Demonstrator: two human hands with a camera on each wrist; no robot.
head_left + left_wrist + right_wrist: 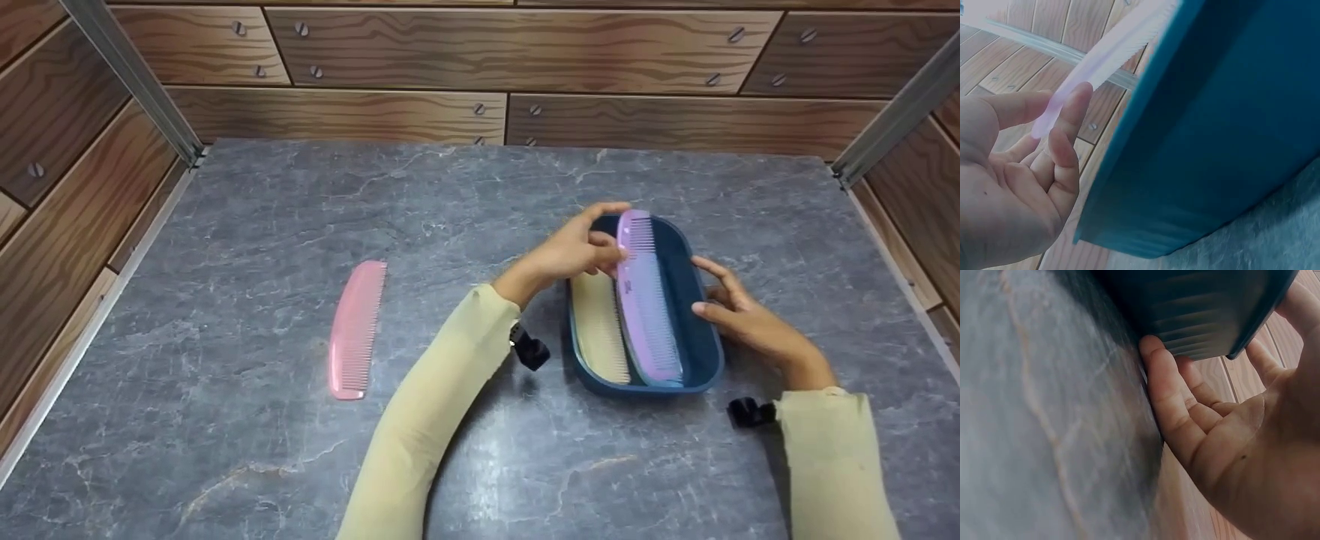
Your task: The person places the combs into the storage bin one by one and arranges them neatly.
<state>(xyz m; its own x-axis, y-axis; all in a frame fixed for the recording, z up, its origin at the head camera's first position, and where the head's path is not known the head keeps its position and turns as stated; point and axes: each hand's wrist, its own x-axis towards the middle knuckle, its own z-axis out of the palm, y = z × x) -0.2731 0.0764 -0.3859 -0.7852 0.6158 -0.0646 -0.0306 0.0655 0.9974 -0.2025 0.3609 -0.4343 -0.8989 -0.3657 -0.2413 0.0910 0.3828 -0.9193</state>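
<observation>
A purple comb (pixel 637 311) slants lengthwise in a dark blue oblong container (pixel 694 367), its far end up at the far rim. My left hand (pixel 574 247) pinches that comb near its far end between thumb and fingers; the left wrist view shows the comb (pixel 1064 101) between the fingertips. Left of it, inside the container, lies a cream comb (pixel 598 322). A blue-green edge shows under the purple comb's near end. My right hand (pixel 750 322) rests its fingertips against the container's right side. In the right wrist view, fingers (pixel 1165 382) lie against the ribbed outer wall.
A pink comb (pixel 356 330) lies on the grey marbled tabletop (pixel 247 300), left of my left forearm. Wood-patterned panels (pixel 525 52) stand at the back and sides, with metal posts (pixel 135 75) at the corners.
</observation>
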